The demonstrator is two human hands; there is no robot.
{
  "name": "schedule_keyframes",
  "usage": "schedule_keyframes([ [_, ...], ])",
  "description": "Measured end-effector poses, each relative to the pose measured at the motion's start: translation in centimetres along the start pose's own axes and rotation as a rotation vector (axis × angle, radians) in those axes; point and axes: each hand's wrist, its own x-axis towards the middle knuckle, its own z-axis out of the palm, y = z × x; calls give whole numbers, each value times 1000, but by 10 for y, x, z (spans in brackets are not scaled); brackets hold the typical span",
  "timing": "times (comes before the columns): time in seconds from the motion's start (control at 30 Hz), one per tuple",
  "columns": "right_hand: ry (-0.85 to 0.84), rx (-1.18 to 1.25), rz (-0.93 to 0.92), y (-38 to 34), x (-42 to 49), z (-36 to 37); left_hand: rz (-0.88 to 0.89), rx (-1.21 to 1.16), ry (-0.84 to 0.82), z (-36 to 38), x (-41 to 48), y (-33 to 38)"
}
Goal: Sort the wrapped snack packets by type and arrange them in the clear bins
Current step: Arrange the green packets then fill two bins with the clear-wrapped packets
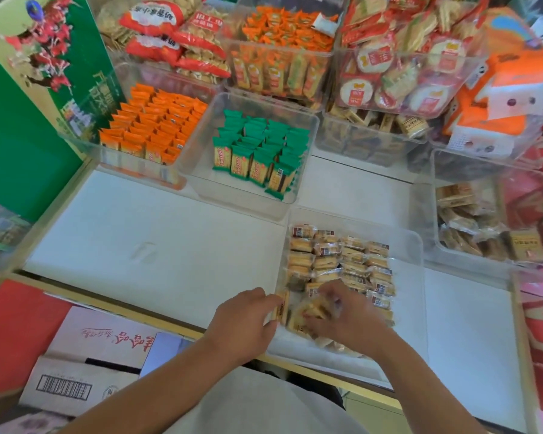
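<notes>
A clear bin (408, 245) at the near right of the white shelf holds rows of tan clear-wrapped snack packets (342, 261). My left hand (245, 317) is at the bin's near left corner, its fingers pinching an upright tan packet (281, 310). My right hand (345, 314) is inside the bin near its front, blurred, fingers curled round a loose bunch of the same packets (311, 311). Farther back stand a bin of green-topped packets (257, 151) and a bin of orange packets (151, 126).
More clear bins of snacks are stacked at the back and right (470, 220). A green carton (29, 104) stands at the left. A cardboard box (85, 364) lies below the shelf's front edge. Bare white shelf (138, 239) spreads left of the near bin.
</notes>
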Motion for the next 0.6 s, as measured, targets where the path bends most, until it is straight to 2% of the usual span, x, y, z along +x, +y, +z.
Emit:
schedule_keyframes([
  [0.03,83,112,22,4,-8,-5,59,81,53,0,2,6],
  [0.1,252,270,45,14,-22,-9,164,64,132,3,10,20],
  [0.17,382,362,58,25,-32,-6,240,30,121,13,21,33],
  [0.23,448,415,82,37,-36,-2,270,191,8,33,36,38],
  [0.33,468,455,88,51,-38,-1,218,730,-253,55,57,40],
  [0.4,460,481,83,56,-37,-2,184,854,-349,55,64,45],
  [0.47,443,493,78,62,-37,-3,159,748,-330,53,69,48],
  [0.6,433,534,78,76,-38,-2,39,288,-377,46,77,56],
])
